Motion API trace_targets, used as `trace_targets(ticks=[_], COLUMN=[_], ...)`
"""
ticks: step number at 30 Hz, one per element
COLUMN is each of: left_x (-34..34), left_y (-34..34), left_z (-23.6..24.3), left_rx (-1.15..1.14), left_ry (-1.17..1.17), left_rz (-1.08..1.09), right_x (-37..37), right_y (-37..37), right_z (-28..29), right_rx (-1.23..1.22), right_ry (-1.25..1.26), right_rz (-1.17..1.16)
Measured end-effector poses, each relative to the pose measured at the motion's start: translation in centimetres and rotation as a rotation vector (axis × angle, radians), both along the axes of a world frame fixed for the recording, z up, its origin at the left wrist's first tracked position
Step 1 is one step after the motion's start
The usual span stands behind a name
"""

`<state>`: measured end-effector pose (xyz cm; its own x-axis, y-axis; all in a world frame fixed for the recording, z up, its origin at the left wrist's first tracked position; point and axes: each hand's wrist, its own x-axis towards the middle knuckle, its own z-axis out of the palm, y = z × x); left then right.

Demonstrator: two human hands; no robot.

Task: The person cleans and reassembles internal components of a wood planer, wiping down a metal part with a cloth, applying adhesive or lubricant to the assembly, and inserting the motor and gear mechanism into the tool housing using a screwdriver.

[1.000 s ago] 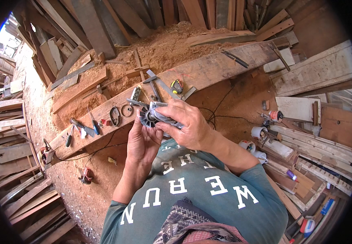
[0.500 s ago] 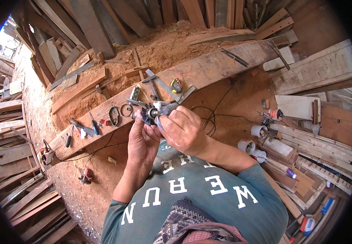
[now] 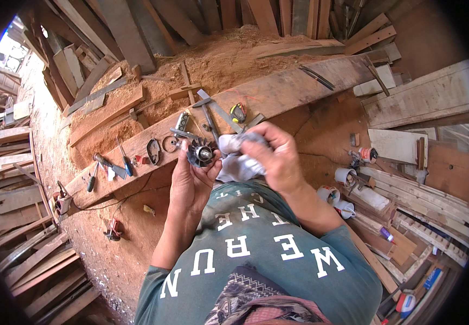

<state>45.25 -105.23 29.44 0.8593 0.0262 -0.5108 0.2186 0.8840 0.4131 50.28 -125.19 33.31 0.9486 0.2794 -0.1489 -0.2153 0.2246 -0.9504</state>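
Note:
My left hand [image 3: 191, 179] grips a motor armature with a black finned fan [image 3: 199, 154], its metal shaft end facing up toward me. Bunched in my right hand [image 3: 280, 160] is a grey-white rag [image 3: 240, 167], hanging just right of the fan and apart from its shaft. Beyond my hands, on the wooden plank [image 3: 283, 89], lie a hammer [image 3: 208, 115], a yellow-and-black tape measure [image 3: 237, 112] and a metal square [image 3: 223, 112]. A black curved housing part [image 3: 153, 151] and a ring [image 3: 170, 143] rest left of the armature.
Screwdrivers with blue [image 3: 127, 167] and dark green [image 3: 91, 185] handles lie at the plank's left end. A cord [image 3: 110, 205] runs along its near edge. Sawdust [image 3: 223, 59] and leaning boards [image 3: 126, 32] fill the far side. White buckets [image 3: 345, 175] stand at right.
My right hand and the rag have moved right, away from the armature's shaft, and more of the rag hangs loose. My left hand still holds the armature, its fan now facing me more.

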Motion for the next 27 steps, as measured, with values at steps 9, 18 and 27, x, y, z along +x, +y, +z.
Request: trace_targets(ticks=[9,18,27], left_x=[0.0,0.1,0.2], left_y=[0.7,-0.6,1.6], left_z=[-1.9,-0.9,-1.3], left_rx=[-0.249,0.088,0.025], left_ry=[-0.018,-0.06,-0.139], left_rz=[-0.044,0.109,0.098], right_x=[-0.9,-2.8,-1.6], right_y=[0.3,3.9,-0.4], right_z=[1.7,1.0,-1.4], right_rx=[0.051,-0.728,-0.614], right_ry=[-0.09,-0.848,-0.465], right_rz=[0.113,0.146,0.408])
